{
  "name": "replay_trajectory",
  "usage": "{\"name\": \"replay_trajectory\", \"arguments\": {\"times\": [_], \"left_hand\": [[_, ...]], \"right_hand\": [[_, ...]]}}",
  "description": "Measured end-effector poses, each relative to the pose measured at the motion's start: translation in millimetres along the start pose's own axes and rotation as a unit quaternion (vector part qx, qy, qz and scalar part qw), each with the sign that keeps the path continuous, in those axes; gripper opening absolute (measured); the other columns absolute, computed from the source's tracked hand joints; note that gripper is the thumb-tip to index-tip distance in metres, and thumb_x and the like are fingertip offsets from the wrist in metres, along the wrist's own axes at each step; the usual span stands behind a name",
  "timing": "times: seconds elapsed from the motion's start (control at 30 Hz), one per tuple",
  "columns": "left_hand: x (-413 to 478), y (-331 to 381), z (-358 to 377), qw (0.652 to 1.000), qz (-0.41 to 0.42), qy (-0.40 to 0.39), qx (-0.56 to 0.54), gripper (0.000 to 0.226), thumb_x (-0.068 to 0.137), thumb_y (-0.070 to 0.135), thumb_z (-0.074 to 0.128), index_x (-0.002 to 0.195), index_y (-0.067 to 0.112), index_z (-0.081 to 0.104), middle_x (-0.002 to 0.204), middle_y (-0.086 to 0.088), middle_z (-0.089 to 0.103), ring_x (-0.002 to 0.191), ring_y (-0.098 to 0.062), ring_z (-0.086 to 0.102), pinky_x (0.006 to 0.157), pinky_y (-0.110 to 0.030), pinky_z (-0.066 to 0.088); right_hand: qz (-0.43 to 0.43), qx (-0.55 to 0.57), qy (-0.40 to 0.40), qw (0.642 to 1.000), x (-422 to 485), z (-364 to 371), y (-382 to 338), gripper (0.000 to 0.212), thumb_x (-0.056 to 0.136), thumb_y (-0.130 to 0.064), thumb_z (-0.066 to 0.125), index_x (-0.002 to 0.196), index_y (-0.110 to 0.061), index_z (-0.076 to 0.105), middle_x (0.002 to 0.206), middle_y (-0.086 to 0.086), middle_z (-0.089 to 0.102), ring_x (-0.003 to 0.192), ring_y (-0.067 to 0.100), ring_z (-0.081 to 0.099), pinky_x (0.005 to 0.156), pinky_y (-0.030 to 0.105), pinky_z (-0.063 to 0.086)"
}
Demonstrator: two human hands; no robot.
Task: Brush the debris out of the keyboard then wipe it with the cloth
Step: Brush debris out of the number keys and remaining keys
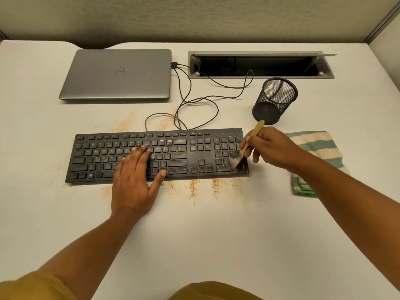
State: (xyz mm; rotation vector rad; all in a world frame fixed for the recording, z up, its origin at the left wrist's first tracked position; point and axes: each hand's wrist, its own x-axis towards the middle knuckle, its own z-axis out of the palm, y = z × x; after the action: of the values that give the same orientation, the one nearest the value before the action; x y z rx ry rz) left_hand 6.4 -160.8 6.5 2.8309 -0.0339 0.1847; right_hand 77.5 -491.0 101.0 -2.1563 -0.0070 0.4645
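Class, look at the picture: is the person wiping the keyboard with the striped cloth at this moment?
No: the striped cloth lies on the desk beside the keyboard, while the right hand holds a brush over the number keys.

The keyboard (179,152) was matt black plastic, dusted here and there with powdery orange-brown debris (193,188), and the brush (257,129) had a pale, bare wooden handle and soft light bristles. The cloth (316,146) was nubbly terry, the laptop (116,74) smooth satin-grey metal, the pen cup (273,102) black wire mesh. The desk (194,234) looked smooth, matt off-white; the partition (194,16) was rough woven fabric.
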Motion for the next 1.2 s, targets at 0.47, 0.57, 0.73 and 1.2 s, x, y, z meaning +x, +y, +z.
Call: {"name": "replay_trajectory", "arguments": {"times": [0.47,0.57,0.73,1.2], "left_hand": [[-1,0,-1,1.0,0.0,0.002,-0.005,0.076,0.096,0.066,0.026,0.146,0.012,0.042,0.152,-0.006,0.041,0.145,-0.023,0.031,0.121,-0.046,0.02],[1,0,-2,1.0,0.002,-0.002,-0.006,0.075,0.095,0.066,0.027,0.146,0.012,0.043,0.152,-0.007,0.042,0.145,-0.023,0.031,0.121,-0.046,0.02],[1,-1,-1,1.0,0.001,-0.003,-0.004,0.075,0.095,0.065,0.028,0.146,0.012,0.043,0.153,-0.007,0.041,0.145,-0.024,0.031,0.12,-0.046,0.02],[-1,-1,0,1.0,0.0,-0.001,-0.006,0.074,0.095,0.065,0.028,0.146,0.012,0.042,0.153,-0.006,0.04,0.145,-0.023,0.03,0.12,-0.045,0.018]], "right_hand": [[-0.027,-0.028,0.153,0.987,-49,12,29,0.034,0.101,-0.013,0.045,0.08,-0.013,0.072,0.089,-0.013,0.069,0.067,0.008,0.064,0.062,0.025,0.052],[-0.024,-0.012,0.175,0.984,-52,12,30,0.033,0.1,-0.01,0.045,0.079,-0.01,0.071,0.086,-0.014,0.068,0.065,0.011,0.064,0.06,0.019,0.051],[-0.027,-0.017,0.145,0.989,-54,11,33,0.034,0.098,-0.008,0.047,0.075,-0.014,0.071,0.084,-0.014,0.07,0.064,0.006,0.063,0.057,0.015,0.048],[-0.001,0.019,0.086,0.996,-9,-6,15,0.034,0.101,-0.008,0.04,0.088,-0.004,0.071,0.077,0.01,0.069,0.051,0.007,0.058,0.047,0.012,0.042]]}}
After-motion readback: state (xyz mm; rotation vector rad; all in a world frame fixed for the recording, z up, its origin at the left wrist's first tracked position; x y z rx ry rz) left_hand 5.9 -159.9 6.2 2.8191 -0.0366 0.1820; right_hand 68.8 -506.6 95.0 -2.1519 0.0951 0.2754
